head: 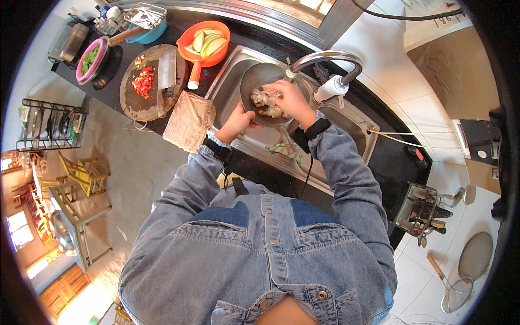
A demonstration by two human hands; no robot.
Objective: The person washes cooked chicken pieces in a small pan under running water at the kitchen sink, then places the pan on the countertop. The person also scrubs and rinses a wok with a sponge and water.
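Observation:
A dark metal wok (252, 76) sits tilted in the left basin of the stainless-steel sink (227, 79), its handle (287, 140) towards me. My left hand (239, 124) grips the near-left rim, thumb on the inside. Inside are pale, wet pieces of raw meat (273, 111); their exact kind is hard to tell. My right hand (289, 99) reaches into the wok, its fingers closed around some of that meat. Above the far rim stands the mouth of the curved chrome faucet (325, 55). A greenish cloth (278, 149) lies beneath the handle.
Left of the sink, a round chopping board (130, 103) bears a cleaver (167, 71) and chopped red peppers (143, 82). Behind it stands an orange strainer (223, 28) of sliced green vegetable (211, 42). A beige towel (189, 122) hangs over the counter edge. Utensils fill a rack (418, 211) at right.

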